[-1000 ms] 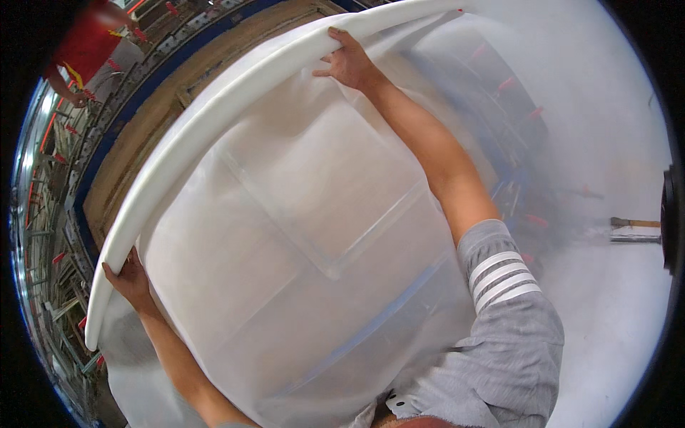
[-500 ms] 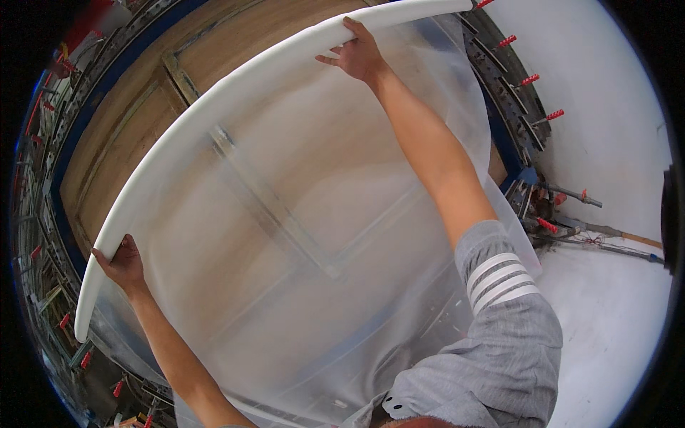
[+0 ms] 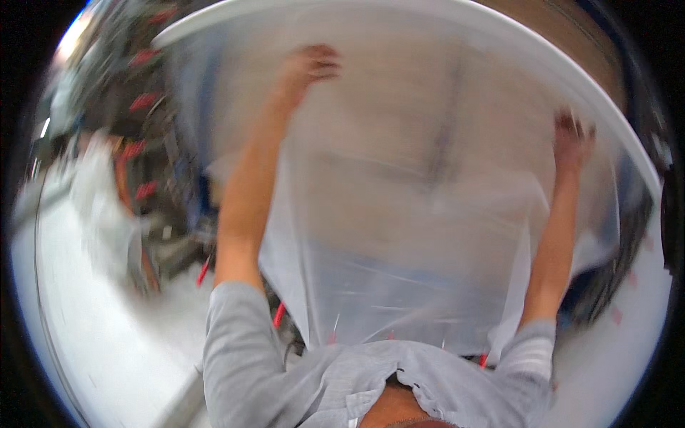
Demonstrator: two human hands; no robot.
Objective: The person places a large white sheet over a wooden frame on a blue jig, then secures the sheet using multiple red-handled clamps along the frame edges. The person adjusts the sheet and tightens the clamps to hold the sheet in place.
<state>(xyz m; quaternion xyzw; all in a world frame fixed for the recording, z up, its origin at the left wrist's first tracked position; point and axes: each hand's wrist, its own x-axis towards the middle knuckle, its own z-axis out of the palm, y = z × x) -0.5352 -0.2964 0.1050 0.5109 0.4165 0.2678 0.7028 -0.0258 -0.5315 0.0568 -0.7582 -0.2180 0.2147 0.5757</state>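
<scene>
A long white roll [image 3: 342, 6] spans the far side, looking bowed in this view. From it a translucent plastic film [image 3: 385, 235] spreads toward me over a brown, wood-like surface. My left hand [image 3: 314, 63] is over the film a little nearer than the roll, its fingers blurred but apart and off the roll. At the far right my right hand [image 3: 574, 139] has its fingers spread, close to the roll but not gripping it. Motion blur hides whether either hand touches the film.
Dark frame edges with red-handled clamps [image 3: 145, 101] line the left side. More red handles [image 3: 279, 314] stand along the near edge under the film. Crumpled whitish plastic [image 3: 107, 207] lies at the left by the pale floor [image 3: 93, 328]. A blue frame edge shows at the right.
My view has swung round, and the roll now crosses the top. Both hands have come off the roll they were touching and now hover nearer me at the film.
</scene>
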